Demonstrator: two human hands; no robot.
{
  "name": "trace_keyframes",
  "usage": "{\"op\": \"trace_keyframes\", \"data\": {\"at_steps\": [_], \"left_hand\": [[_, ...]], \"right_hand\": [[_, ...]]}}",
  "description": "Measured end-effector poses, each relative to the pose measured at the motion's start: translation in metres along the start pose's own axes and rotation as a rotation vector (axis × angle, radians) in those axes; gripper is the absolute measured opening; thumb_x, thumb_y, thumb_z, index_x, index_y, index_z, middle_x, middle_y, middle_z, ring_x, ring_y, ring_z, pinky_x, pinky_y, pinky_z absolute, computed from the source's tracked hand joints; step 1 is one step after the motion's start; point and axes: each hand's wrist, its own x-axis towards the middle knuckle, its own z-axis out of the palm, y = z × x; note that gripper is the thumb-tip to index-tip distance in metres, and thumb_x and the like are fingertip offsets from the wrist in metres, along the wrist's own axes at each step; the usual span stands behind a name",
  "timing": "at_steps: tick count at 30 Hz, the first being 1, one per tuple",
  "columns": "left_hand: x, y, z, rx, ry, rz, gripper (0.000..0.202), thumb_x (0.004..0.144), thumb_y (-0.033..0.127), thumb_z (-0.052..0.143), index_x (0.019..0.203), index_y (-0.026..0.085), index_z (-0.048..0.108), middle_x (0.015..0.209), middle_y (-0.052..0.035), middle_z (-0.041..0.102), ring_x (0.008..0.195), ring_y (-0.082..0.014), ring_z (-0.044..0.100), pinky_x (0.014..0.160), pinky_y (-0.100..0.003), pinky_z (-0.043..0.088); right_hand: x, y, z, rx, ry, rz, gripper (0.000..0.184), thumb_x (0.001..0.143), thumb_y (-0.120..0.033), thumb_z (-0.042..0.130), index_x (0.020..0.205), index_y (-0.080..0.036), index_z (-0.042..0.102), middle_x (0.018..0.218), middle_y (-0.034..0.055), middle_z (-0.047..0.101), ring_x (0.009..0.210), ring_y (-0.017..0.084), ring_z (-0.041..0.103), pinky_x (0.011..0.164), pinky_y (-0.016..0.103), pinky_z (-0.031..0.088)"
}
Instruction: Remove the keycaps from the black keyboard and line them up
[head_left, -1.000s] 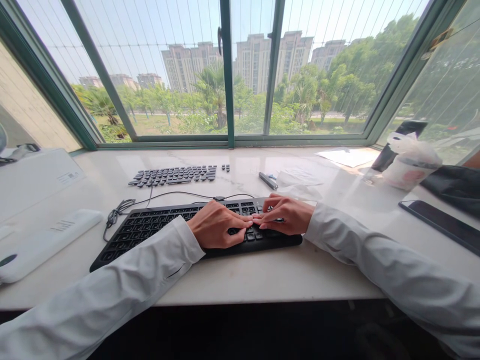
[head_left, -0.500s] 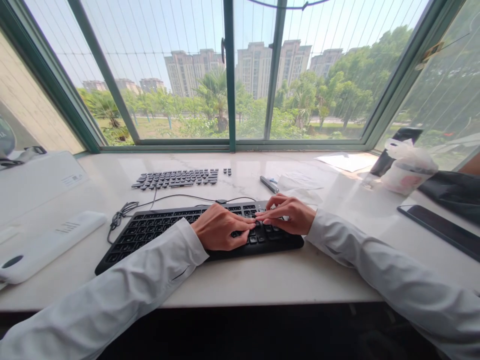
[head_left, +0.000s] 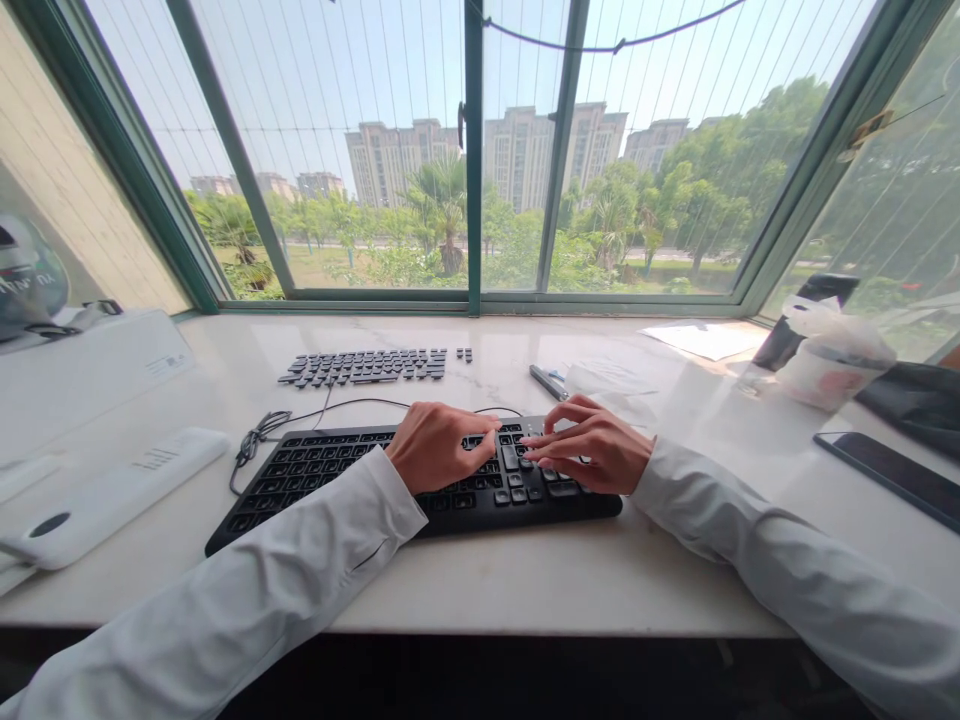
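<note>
A black wired keyboard lies on the white marble sill. Both my hands rest on its right half, in white sleeves. My left hand is curled, knuckles up, with its fingertips pinched down at the keys near the middle; what they hold, if anything, is hidden. My right hand lies just to the right of it, fingers stretched and spread, tips touching the keys. A small gap separates the two hands. Behind the keyboard, several loose black keycaps are laid out in rows.
A dark pen-like tool lies behind my right hand beside clear plastic wrap. White boxes sit at the left. At the right are a bagged cup, papers and a dark phone. A green-framed window backs the sill.
My fingertips, touching over the keys before, have come apart, and my left hand has drawn back a little to the left. The view has tilted, so everything sits lower in the picture.
</note>
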Motion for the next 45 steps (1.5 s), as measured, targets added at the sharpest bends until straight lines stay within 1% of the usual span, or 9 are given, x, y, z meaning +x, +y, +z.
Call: {"op": "trace_keyframes", "data": {"at_steps": [7,12,15,19,23,27,34,39,45], "left_hand": [[0.001,0.001,-0.003,-0.003,-0.054,-0.016,0.027,0.088,0.031,0.052,0.096,0.029,0.077,0.104,0.0022,0.075,0.091,-0.0174,0.072,0.076,-0.025,0.053],[0.001,0.0,-0.003,0.045,-0.081,-0.04,0.027,0.088,0.032,0.051,0.092,0.028,0.077,0.086,-0.0021,0.077,0.081,-0.0179,0.071,0.072,-0.025,0.05],[0.002,-0.001,-0.004,0.084,-0.101,-0.079,0.028,0.088,0.034,0.051,0.09,0.026,0.077,0.08,-0.0041,0.076,0.077,-0.0188,0.07,0.069,-0.026,0.048],[0.004,-0.006,-0.004,0.159,-0.132,-0.11,0.031,0.089,0.036,0.048,0.084,0.024,0.077,0.077,-0.0056,0.075,0.073,-0.0203,0.069,0.065,-0.028,0.046],[0.007,-0.013,-0.006,0.214,-0.152,-0.146,0.033,0.088,0.035,0.047,0.081,0.022,0.077,0.076,-0.0071,0.074,0.071,-0.0217,0.068,0.064,-0.03,0.045],[0.009,-0.02,-0.008,0.237,-0.169,-0.206,0.034,0.087,0.035,0.047,0.08,0.021,0.077,0.075,-0.0094,0.073,0.074,-0.023,0.068,0.066,-0.032,0.047],[0.009,-0.022,-0.007,0.226,-0.196,-0.244,0.032,0.084,0.036,0.049,0.08,0.021,0.077,0.077,-0.0106,0.073,0.077,-0.0243,0.069,0.068,-0.034,0.049],[0.008,-0.024,-0.005,0.25,-0.151,-0.254,0.034,0.087,0.036,0.047,0.083,0.019,0.077,0.078,-0.0114,0.073,0.078,-0.0247,0.069,0.069,-0.034,0.05],[0.008,-0.025,-0.003,0.246,-0.131,-0.249,0.035,0.089,0.035,0.045,0.082,0.019,0.076,0.078,-0.0113,0.073,0.078,-0.0252,0.07,0.069,-0.035,0.051]], "right_hand": [[-0.002,0.001,0.001,-0.012,-0.017,0.025,0.023,0.095,-0.03,0.055,0.11,-0.026,0.072,0.097,0.0059,0.076,0.091,0.018,0.062,0.085,0.039,0.043],[-0.002,0.0,0.002,-0.01,-0.034,0.023,0.021,0.094,-0.028,0.056,0.107,-0.025,0.072,0.097,0.0055,0.076,0.091,0.018,0.063,0.087,0.04,0.041],[-0.004,0.003,0.004,-0.022,0.063,0.034,0.021,0.094,-0.027,0.056,0.108,-0.025,0.072,0.093,0.0045,0.076,0.09,0.017,0.064,0.085,0.038,0.042],[-0.005,0.013,0.009,-0.163,0.248,0.188,0.022,0.095,-0.027,0.054,0.106,-0.024,0.074,0.082,0.0039,0.073,0.081,0.017,0.065,0.082,0.036,0.04],[0.0,0.031,0.01,-0.307,0.269,0.365,0.026,0.096,-0.034,0.052,0.096,-0.025,0.076,0.077,0.0035,0.071,0.072,0.015,0.064,0.085,0.037,0.036],[0.021,0.052,0.005,-0.418,0.123,0.469,0.036,0.097,-0.04,0.048,0.087,-0.024,0.078,0.072,0.0042,0.071,0.066,0.014,0.062,0.088,0.036,0.033],[0.087,0.099,0.025,-0.533,-0.393,0.504,0.04,0.097,-0.043,0.043,0.102,-0.022,0.076,0.086,0.0111,0.074,0.083,0.02,0.064,0.095,0.037,0.029],[0.126,0.132,0.057,-0.533,-0.476,0.583,0.033,0.093,-0.04,0.053,0.111,-0.02,0.072,0.102,0.0126,0.073,0.096,0.024,0.065,0.094,0.04,0.035],[0.15,0.149,0.086,-0.574,-0.502,0.621,0.035,0.094,-0.04,0.055,0.119,-0.016,0.06,0.117,0.009,0.063,0.103,0.021,0.061,0.092,0.045,0.049]]}}
